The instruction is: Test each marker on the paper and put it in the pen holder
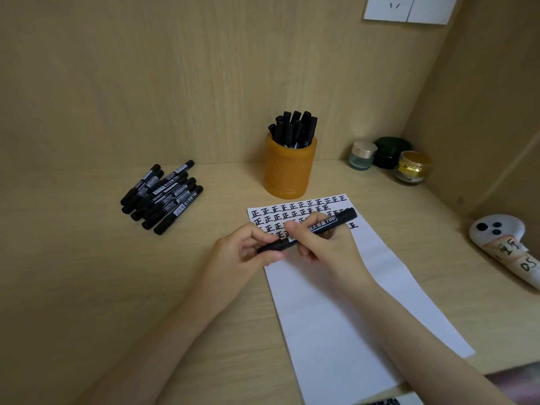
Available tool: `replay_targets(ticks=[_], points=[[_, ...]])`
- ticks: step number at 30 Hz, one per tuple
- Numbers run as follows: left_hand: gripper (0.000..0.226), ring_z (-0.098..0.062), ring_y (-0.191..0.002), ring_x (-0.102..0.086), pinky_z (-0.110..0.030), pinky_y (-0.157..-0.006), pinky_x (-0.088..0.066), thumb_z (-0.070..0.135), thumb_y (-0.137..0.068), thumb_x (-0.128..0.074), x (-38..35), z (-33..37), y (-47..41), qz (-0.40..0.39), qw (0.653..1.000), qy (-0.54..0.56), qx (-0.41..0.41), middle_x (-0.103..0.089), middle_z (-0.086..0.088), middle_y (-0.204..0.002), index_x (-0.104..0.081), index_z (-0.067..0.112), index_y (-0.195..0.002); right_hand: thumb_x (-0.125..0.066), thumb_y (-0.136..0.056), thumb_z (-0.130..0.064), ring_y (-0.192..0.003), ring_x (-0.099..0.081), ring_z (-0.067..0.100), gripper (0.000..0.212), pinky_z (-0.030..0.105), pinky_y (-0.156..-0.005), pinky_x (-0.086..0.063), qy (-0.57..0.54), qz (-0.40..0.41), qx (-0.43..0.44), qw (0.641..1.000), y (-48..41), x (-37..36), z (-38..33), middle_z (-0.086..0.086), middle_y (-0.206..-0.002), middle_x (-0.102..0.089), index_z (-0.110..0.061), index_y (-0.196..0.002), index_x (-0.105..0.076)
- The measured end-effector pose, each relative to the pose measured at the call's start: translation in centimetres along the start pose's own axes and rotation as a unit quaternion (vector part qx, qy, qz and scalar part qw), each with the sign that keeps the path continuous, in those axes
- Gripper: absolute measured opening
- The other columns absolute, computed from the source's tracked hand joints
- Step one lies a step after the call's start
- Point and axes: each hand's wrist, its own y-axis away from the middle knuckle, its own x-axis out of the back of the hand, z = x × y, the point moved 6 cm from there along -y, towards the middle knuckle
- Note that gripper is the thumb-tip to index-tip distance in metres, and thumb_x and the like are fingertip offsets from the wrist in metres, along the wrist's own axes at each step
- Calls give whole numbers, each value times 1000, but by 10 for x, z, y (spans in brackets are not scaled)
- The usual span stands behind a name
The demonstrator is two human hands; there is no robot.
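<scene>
A black marker (pixel 324 223) lies slanted above the white paper (pixel 344 311), held between both hands. My right hand (pixel 324 244) grips its barrel. My left hand (pixel 248 247) pinches the cap end at the lower left. The paper's top carries rows of black test characters, partly hidden by my fingers. An orange pen holder (pixel 289 171) stands behind the paper with several black markers upright in it. A pile of several black markers (pixel 163 197) lies on the desk to the left.
Three small cosmetic jars (pixel 388 159) stand in the back right corner. A white object with black dots and writing (pixel 505 244) lies at the right edge. Wooden walls close the desk at the back and right.
</scene>
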Motion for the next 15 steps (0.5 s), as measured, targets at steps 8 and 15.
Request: replay_targets(ticks=[8,15], points=[[21,-11,-67,-64,-18,-66,-52,-5,-73,-71,3,1,0,41,999,30,-17,-74,2,-76,-61,13,-75,-68,-87,-8,-43,-38,13,33,23,-47,-33,-5,-2,32,999,-5,-10,-4,-2,-43,-43,-11,-61,-49],[20,-13,-60,-60,-21,-63,-53,-5,-74,-71,2,3,1,53,998,19,-38,-72,-5,-73,-62,12,-76,-62,-90,-2,-38,-37,10,37,20,-43,-31,-9,-6,19,1000,-8,-17,-3,-6,-38,-42,-8,-58,-45]])
